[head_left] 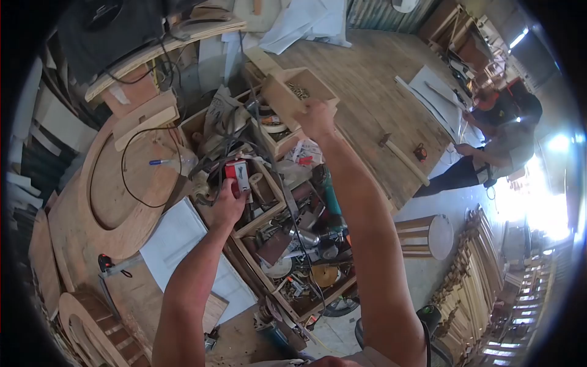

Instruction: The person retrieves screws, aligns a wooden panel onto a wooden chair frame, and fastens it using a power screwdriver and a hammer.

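My left hand is closed around a small red and white box, above a wooden compartment that holds a roll and other items. Farther up, my right hand grips the near corner of a small open wooden box with many small metal pieces inside. That wooden box is tilted over the upper end of a divided wooden tray. Rolls of tape show just below it. Tools and a teal power tool fill the lower compartments.
A hammer and a tape measure lie on the large wooden table. A person stands at its right side. White sheets and a curved wooden frame are at left. Cables hang across the tray.
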`<control>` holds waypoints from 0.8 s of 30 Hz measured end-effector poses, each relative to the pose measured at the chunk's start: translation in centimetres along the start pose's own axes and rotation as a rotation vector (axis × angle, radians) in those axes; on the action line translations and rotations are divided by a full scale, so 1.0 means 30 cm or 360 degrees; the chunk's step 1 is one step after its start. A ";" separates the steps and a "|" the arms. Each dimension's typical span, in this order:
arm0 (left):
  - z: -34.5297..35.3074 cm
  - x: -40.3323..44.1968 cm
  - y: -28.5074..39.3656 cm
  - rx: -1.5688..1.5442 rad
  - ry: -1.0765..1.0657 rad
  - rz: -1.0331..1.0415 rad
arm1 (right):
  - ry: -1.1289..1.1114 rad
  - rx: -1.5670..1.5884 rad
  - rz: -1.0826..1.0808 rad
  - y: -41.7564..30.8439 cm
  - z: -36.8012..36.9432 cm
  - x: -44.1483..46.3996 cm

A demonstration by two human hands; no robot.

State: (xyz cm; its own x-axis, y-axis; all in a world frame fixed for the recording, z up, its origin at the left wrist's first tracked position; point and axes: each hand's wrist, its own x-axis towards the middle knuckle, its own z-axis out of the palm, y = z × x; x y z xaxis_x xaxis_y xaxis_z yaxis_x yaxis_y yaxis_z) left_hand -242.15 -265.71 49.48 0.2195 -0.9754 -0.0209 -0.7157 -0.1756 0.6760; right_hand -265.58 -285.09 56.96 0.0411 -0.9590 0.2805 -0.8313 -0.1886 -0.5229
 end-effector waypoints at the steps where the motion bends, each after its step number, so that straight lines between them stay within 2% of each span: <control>1: 0.003 0.001 -0.008 -0.0052 0.0020 0.0044 | 0.0014 0.0023 0.0066 -0.005 -0.001 0.016; 2: 0.005 0.000 -0.009 -0.0054 -0.0009 -0.0028 | 0.0099 -0.0034 0.0031 -0.005 -0.011 0.039; 5: -0.013 -0.004 0.005 -0.0123 -0.0092 -0.0082 | -0.0029 0.0524 0.0268 0.004 -0.088 0.115; 6: -0.001 -0.002 -0.011 -0.0155 -0.0091 -0.0065 | 0.0030 0.0630 0.0245 0.009 -0.095 0.127; 8: 0.030 0.014 -0.050 -0.0223 -0.0072 -0.0023 | 0.0029 0.0505 0.0156 0.018 -0.094 0.108; 12: -0.006 -0.009 -0.014 -0.0290 -0.0158 -0.0154 | -0.0067 0.0165 0.0040 0.010 -0.037 0.088; 15: 0.005 0.005 -0.028 -0.0363 -0.0220 -0.0227 | -0.0008 -0.0453 -0.0238 -0.089 -0.013 -0.033; 18: 0.049 0.014 -0.067 -0.0487 -0.0220 -0.0211 | 0.0451 -0.0490 -0.0878 -0.024 0.000 -0.111; 21: 0.022 -0.003 -0.042 -0.0495 -0.0193 -0.0217 | -0.0207 0.0060 -0.0467 0.003 -0.081 -0.035; 24: 0.032 0.003 -0.033 -0.0457 -0.0155 -0.0222 | -0.0145 0.0794 0.0227 0.004 -0.108 0.094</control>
State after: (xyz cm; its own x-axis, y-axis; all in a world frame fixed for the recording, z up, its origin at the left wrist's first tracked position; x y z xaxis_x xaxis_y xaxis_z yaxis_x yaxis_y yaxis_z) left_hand -242.06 -265.74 48.10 0.2277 -0.9553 -0.1887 -0.4639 -0.2768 0.8415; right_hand -267.38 -287.12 60.29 0.0133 -0.9928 0.1188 -0.4678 -0.1112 -0.8768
